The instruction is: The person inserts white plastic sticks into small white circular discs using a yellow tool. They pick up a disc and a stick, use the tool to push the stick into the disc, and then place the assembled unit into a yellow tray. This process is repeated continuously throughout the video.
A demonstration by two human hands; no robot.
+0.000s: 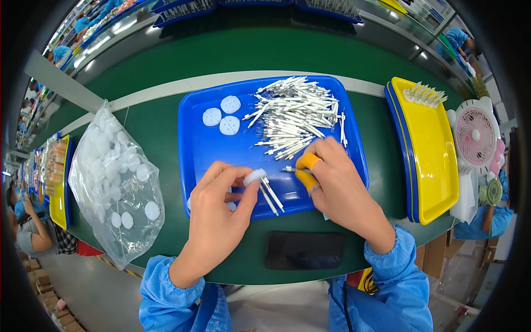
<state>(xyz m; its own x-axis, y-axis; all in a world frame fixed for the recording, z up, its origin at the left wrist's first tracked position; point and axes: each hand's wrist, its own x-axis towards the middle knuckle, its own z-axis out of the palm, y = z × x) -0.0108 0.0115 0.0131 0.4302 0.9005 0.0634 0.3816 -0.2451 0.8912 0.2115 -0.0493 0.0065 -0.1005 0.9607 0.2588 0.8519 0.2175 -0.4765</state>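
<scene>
My left hand (217,213) pinches a white round disc (255,176) between thumb and fingers, above the near side of a blue tray (213,152). Two thin white sticks (272,197) hang from the disc, pointing down and toward me. Just right of it, my right hand (337,185), with yellow finger covers on two fingers, is closed on a thin white stick (289,169); its end points at the disc. A large pile of similar white sticks with thin metal ends (298,116) fills the tray's far right. Three white discs (229,125) lie at its far left.
A clear plastic bag of white discs (119,171) lies left of the tray. Below the tray is a black phone (304,250). Yellow and blue trays (431,160) are stacked at right, beside a pink and white fan (475,134). Other people work farther away.
</scene>
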